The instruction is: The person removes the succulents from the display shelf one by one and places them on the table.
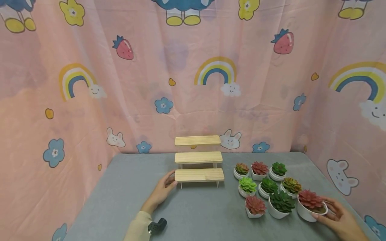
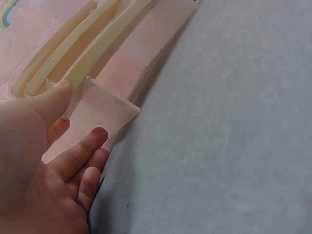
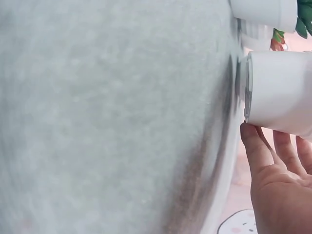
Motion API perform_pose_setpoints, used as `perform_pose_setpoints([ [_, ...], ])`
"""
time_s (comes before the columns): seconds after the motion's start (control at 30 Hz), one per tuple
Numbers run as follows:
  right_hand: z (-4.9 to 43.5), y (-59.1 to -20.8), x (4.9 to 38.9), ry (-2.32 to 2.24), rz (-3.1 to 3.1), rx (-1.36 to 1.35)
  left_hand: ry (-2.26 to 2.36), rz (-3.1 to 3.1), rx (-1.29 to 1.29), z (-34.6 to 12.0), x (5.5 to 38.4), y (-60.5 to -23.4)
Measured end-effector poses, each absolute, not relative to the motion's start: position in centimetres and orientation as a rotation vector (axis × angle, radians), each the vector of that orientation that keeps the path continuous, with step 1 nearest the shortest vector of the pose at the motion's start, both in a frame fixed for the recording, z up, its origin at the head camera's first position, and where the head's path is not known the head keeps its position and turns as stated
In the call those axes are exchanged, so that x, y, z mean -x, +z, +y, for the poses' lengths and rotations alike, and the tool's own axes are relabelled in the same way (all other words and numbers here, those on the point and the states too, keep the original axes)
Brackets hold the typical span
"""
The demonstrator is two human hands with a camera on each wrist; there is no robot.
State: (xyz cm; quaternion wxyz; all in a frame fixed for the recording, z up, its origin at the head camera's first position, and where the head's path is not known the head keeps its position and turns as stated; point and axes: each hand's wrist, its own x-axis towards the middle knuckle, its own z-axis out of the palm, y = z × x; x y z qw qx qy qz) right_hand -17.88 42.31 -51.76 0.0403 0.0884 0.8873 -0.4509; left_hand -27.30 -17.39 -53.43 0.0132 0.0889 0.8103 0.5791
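Observation:
A three-tier wooden display stand (image 1: 199,174) with clear supports stands on the grey table. At the left end of its lowest board, my left hand (image 1: 163,189) pinches the edge with thumb (image 2: 58,100) and index finger, its other fingers beside the clear support (image 2: 100,107). Over at the right, my right hand (image 1: 340,217) grips a potted red succulent (image 1: 310,199) by its round white pot (image 3: 280,90). Thumb in front and fingers behind, it holds the pot at the near right corner of the plant group.
Several other potted succulents stand close together left of the held one, among them a dark green one (image 1: 281,201), a small red one (image 1: 255,205) and a bright green one (image 1: 247,185). A pink patterned cloth (image 1: 187,127) hangs behind the table (image 1: 135,174) and along its sides.

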Motion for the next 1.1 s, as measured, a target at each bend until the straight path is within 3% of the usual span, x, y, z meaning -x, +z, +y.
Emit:
perform_pose_setpoints([
  [1.1,42.03,-52.07,18.33,-1.389,2.645,-0.124,1.792,2.531,-0.287,-17.42,27.25,-53.34],
])
